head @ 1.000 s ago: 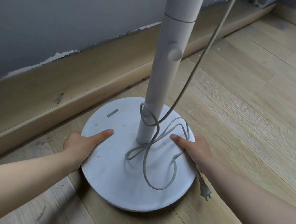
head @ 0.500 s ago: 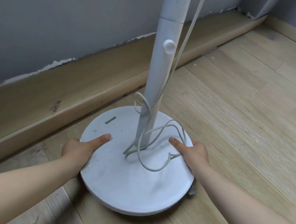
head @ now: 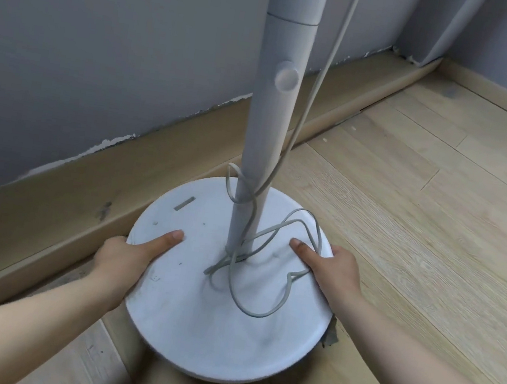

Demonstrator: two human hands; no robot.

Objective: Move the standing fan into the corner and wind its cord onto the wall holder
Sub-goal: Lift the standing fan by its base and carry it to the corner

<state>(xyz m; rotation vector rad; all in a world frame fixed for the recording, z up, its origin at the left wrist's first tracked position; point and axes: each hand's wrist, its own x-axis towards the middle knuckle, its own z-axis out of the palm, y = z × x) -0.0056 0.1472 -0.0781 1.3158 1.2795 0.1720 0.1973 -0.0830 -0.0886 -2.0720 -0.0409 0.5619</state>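
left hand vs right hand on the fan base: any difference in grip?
The left hand grips the fan base at its wall-side rim; the right hand grips the opposite rim. The right thumb rests against loops of the cord; the left thumb lies on bare plastic. Both thumbs lie on top.

The cord (head: pixel 271 260) lies looped on the fan base (head: pixel 193 321), between wall (head: pixel 101 54) at left and open floor (head: pixel 436 235) at right.

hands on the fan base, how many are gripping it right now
2. The left hand clasps the base's left rim, thumb on top. The right hand clasps the right rim, its thumb pressing a loop of the cord. Fingers underneath are hidden.
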